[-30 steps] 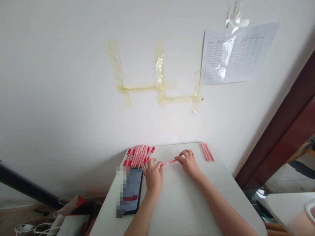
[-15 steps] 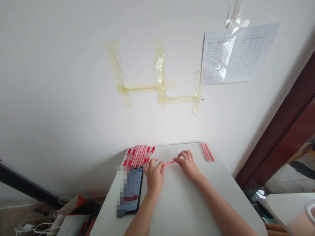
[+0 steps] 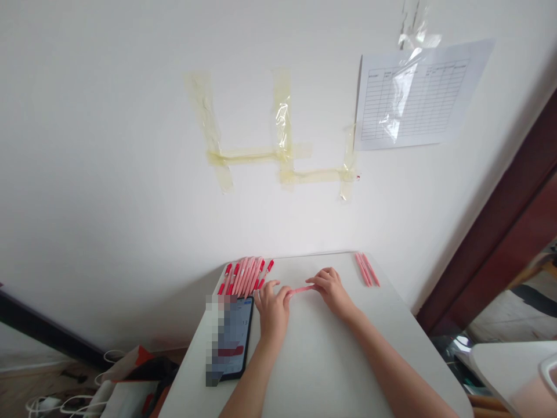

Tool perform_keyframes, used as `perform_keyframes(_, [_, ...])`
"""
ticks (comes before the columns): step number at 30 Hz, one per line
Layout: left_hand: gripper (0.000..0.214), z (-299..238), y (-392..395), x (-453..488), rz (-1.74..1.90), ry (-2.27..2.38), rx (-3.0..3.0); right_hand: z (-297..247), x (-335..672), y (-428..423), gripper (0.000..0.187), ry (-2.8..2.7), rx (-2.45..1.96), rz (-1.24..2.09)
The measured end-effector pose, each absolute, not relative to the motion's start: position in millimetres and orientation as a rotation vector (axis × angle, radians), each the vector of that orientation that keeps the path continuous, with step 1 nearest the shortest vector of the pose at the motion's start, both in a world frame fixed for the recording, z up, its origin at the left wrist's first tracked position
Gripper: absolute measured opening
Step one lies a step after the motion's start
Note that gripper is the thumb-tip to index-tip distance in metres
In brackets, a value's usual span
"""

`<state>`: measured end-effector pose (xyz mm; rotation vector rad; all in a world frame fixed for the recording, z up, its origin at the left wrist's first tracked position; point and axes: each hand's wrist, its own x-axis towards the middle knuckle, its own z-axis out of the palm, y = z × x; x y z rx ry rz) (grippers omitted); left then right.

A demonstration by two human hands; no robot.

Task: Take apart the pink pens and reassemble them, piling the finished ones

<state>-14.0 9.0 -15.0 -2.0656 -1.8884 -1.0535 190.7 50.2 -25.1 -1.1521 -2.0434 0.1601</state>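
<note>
A slim pink pen (image 3: 301, 289) is stretched between my two hands above the white table (image 3: 322, 348). My left hand (image 3: 273, 307) pinches its left end between thumb and forefinger, the other fingers raised. At the right end, my right hand (image 3: 331, 291) has its fingertips closed on the pen and partly hides it. Just left of my left hand lies a row of several pink pens (image 3: 247, 277), with red-ended ones (image 3: 225, 278) among them. A few pink pens (image 3: 368, 270) lie together near the table's back right corner.
A phone (image 3: 237, 342), partly pixelated, lies at the table's left edge. Behind the table rises a white wall (image 3: 130, 145) with yellowed tape strips (image 3: 250, 155) and a taped printed sheet (image 3: 418, 98). Bags and white cables (image 3: 78, 400) sit on the floor at lower left.
My right hand's fingertips have shifted slightly along the pen, and its fingers are a little more bunched. My left hand stays almost where it was.
</note>
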Motion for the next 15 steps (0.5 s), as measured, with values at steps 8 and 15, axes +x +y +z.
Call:
perform_keyframes(8, [0.014, -14.1, 8.3, -13.6, -1.076, -1.858, -2.073, -20.9, 191.3, 48.8, 0.025, -2.024, -1.157, 0.258])
perform_keyframes(15, [0.015, -11.7, 7.4, -12.4, -1.074, -1.890, -2.086, -18.4, 192.3, 45.3, 0.027, -1.988, -1.228, 0.303])
